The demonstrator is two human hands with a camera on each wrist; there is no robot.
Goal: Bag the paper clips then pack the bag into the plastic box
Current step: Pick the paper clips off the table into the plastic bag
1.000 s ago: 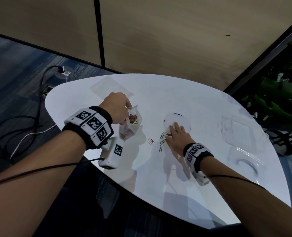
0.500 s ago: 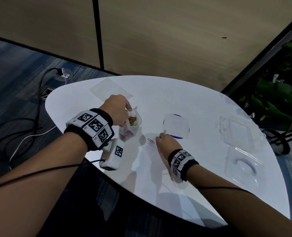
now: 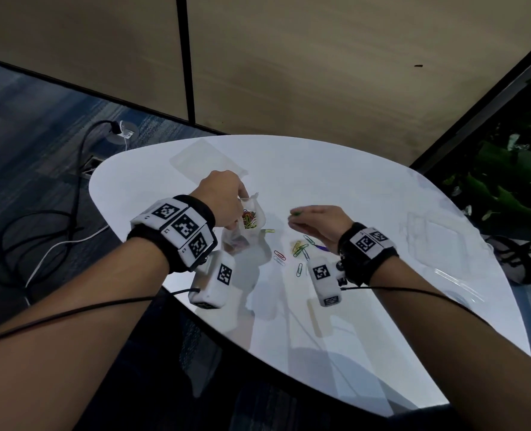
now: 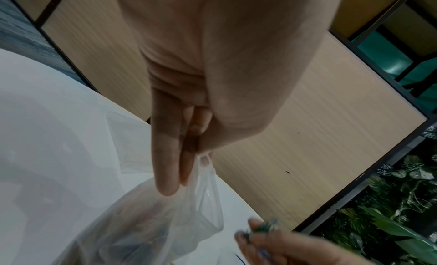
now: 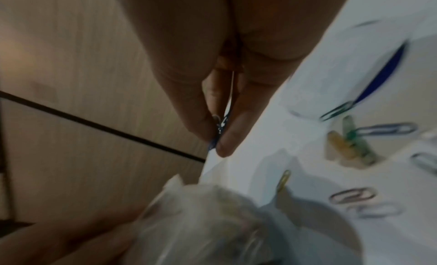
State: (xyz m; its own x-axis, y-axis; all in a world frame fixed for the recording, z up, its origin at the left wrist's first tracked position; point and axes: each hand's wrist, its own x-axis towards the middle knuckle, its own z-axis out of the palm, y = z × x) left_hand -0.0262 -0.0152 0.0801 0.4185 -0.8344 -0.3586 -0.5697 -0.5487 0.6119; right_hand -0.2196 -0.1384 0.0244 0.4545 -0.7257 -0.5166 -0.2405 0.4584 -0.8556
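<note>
head view: at centre frame the left hand [image 3: 223,200] pinches the mouth of the clear bag [image 3: 250,223] above the white worktop [image 3: 366,194]; the right hand [image 3: 317,223] pinches a few paper clips [image 3: 295,213], partly hidden by its fingers. loose clips [image 3: 300,248] lie below it.
left wrist view: the fingers [image 4: 165,157] grip the bag's rim; its contents are hazy.
right wrist view: blurred; the pinched clips [image 5: 221,127] are barely readable.

Right hand [image 5: 227,67] pinching paper clips [image 5: 221,128] above the table [image 5: 307,85].
Clear bag [image 5: 212,222] lies below the fingertips [image 5: 224,147]; loose clips [image 5: 352,195] are scattered on the tabletop beside it.
</note>
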